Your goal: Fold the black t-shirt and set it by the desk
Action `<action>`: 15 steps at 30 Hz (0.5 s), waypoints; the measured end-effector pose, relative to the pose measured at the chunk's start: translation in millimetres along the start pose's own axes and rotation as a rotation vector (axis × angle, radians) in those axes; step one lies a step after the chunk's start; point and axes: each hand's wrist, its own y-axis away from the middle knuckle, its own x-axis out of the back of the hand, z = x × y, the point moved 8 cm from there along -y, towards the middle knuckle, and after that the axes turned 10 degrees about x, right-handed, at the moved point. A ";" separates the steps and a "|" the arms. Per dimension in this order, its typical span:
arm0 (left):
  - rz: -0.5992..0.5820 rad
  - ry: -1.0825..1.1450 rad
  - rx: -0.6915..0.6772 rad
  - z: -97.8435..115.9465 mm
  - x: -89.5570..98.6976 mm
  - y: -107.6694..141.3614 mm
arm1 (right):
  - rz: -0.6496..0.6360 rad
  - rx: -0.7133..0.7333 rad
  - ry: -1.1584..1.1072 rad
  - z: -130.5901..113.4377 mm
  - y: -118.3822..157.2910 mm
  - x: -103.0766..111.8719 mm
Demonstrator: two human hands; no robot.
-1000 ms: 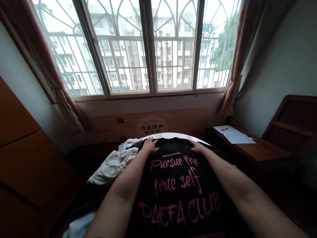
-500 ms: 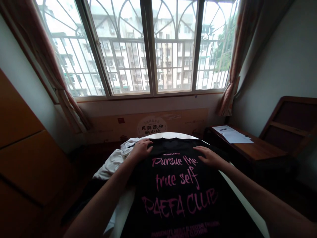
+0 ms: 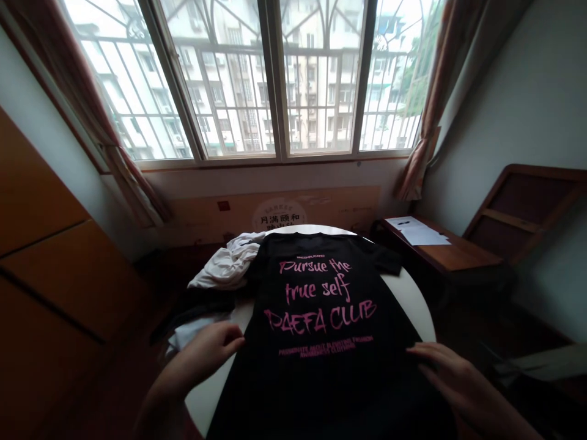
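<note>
A black T-shirt (image 3: 321, 382) with pink lettering lies spread flat, its collar towards the window and its lower part towards me. It rests on a round white table (image 3: 419, 299). At its left edge, my left hand (image 3: 213, 345) is closed with the fingertips on the fabric. Across from it, my right hand (image 3: 444, 366) pinches the right edge between fingers and thumb. The shirt's right sleeve (image 3: 387, 258) lies out flat, while the left one is partly bunched near other clothes.
A heap of white clothing (image 3: 227, 266) lies on the table's left side, with dark cloth (image 3: 197, 305) below it. To the right stands a brown wooden bench (image 3: 454, 260) holding papers (image 3: 417, 232). Orange-brown cabinets (image 3: 41, 269) are at left, and a barred window fills the back.
Both hands have come back from the shoulder area to the sides of the T-shirt, nearer me. Their fingers went from spread to closed at its edges. The camera view has tipped downward.
</note>
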 end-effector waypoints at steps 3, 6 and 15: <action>0.023 0.023 -0.058 21.0 -30.0 40.3 | 0.010 0.142 0.008 -39.7 19.5 -22.9; -0.024 0.030 -0.114 48.5 -58.6 77.6 | -0.068 0.295 -0.010 -85.1 23.0 -50.5; 0.329 -0.194 -0.439 67.6 -128.2 128.3 | -0.395 0.158 0.032 -137.0 12.2 -83.0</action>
